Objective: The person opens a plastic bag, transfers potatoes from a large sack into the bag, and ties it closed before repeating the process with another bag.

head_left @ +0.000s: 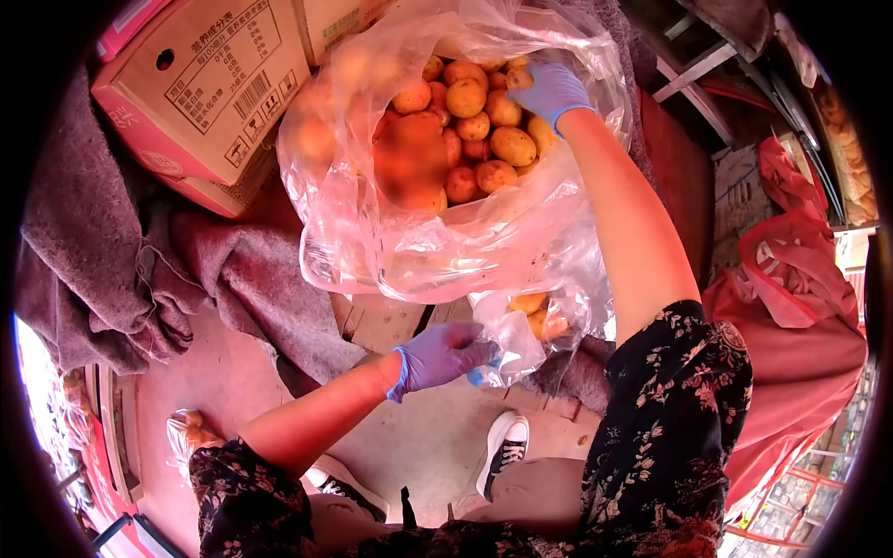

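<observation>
A large clear plastic bag [419,256] lies wide open, full of round yellow-orange fruits [503,109] that look like apricots, some with dark specks. My right hand [553,93], in a blue glove, reaches into its right side, fingers curled at a fruit among the others. Below the big bag hangs a small clear plastic bag [513,346] with a few of the same fruits [549,324] in it. My left hand [442,357], also gloved in blue, is closed on the edge of this small bag. A patch at the left of the fruit is blurred.
A cardboard box [209,88] with printed labels stands at the upper left. Grey-purple blankets [84,265] drape below and beside it. Red cloth [791,353] hangs at the right. On the floor at the left sits another small bag of round items [193,435].
</observation>
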Tool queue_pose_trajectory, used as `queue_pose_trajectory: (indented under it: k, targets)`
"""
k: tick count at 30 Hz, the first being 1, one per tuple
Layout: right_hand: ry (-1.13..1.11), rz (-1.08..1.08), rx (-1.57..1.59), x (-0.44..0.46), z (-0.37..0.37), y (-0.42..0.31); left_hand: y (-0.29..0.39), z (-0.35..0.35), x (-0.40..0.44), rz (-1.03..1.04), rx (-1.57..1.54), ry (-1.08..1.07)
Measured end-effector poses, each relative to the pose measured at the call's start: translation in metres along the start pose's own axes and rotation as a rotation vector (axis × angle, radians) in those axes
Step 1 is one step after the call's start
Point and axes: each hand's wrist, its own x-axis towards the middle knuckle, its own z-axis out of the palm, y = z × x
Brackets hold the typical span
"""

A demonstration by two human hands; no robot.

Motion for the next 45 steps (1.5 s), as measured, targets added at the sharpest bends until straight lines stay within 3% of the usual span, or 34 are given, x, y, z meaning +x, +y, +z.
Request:
queue_pose_trajectory:
  k: [3, 4, 5, 7, 8, 11, 12, 13, 14, 16, 17, 19, 22, 25, 26, 29, 31, 34, 36, 39, 42, 45]
  targets:
    - [0.12, 0.049, 0.107, 0.007, 0.038, 0.006, 0.0, -0.003, 0.001, -0.008, 0.017, 0.026]
    - [0.269, 0.031, 0.104, 0.007, 0.048, 0.007, 0.0, -0.004, 0.001, -0.018, 0.025, 0.035]
    - [0.163, 0.115, 0.171, 0.014, 0.049, 0.012, -0.001, -0.004, 0.001, -0.024, 0.004, 0.038]
    - [0.178, 0.066, 0.542, 0.007, 0.045, 0.019, 0.001, -0.006, -0.001, -0.033, -0.037, 0.043]
    - [0.295, 0.077, 0.618, 0.005, 0.048, 0.015, 0.003, -0.007, -0.001, -0.062, -0.037, 0.049]
    - [0.246, -0.075, 1.442, -0.022, 0.024, -0.005, 0.004, -0.009, -0.003, -0.121, -0.048, 0.068]
    - [0.192, -0.141, 1.431, -0.012, 0.039, -0.003, 0.0, -0.009, -0.002, -0.124, -0.055, 0.071]
    - [0.14, -0.035, 1.488, -0.014, 0.039, -0.022, 0.0, -0.009, -0.001, -0.127, -0.06, 0.071]
    - [0.1, -0.104, 1.312, -0.02, 0.036, -0.033, 0.0, -0.009, 0.0, -0.135, -0.055, 0.059]
    - [0.326, -0.271, 0.804, -0.013, 0.059, -0.06, 0.003, -0.01, 0.0, -0.15, -0.047, 0.04]
    - [0.467, -0.245, 0.734, -0.009, 0.068, -0.074, 0.005, -0.01, -0.001, -0.133, -0.073, 0.05]
    - [0.226, -0.183, 0.881, -0.011, 0.062, -0.072, 0.006, -0.011, -0.002, -0.098, -0.131, 0.074]
    - [0.055, -0.329, 0.803, -0.015, 0.051, -0.06, 0.007, -0.015, -0.005, -0.133, -0.088, 0.068]
    - [-0.059, -0.227, 0.783, -0.025, 0.047, -0.059, 0.004, -0.014, -0.006, -0.181, -0.076, 0.079]
    - [-0.015, -0.203, 0.662, -0.029, 0.046, -0.061, 0.004, -0.012, -0.007, -0.178, -0.094, 0.074]
    - [0.294, -0.316, 0.766, -0.05, 0.058, -0.052, 0.003, -0.007, -0.014, -0.186, -0.144, 0.081]
    - [0.173, -0.12, 1.445, -0.073, 0.064, -0.035, 0.005, -0.005, -0.018, -0.198, -0.177, 0.112]
    - [-0.015, -0.167, 2.041, -0.126, 0.045, -0.001, 0.011, -0.002, -0.026, -0.178, -0.188, 0.217]
    - [-0.24, -0.287, 2.227, -0.178, 0.023, 0.017, 0.012, 0.002, -0.033, -0.085, -0.293, 0.366]
    - [-0.433, -0.342, 2.226, -0.249, 0.012, 0.04, 0.005, -0.003, -0.034, 0.024, -0.532, 0.505]
    - [-0.448, -0.138, 2.296, -0.301, 0.037, 0.043, 0.016, -0.003, -0.041, -0.009, -0.704, 0.569]
    - [-0.615, -0.04, 2.087, -0.305, 0.055, 0.022, 0.001, -0.004, -0.036, 0.146, -0.845, 0.48]
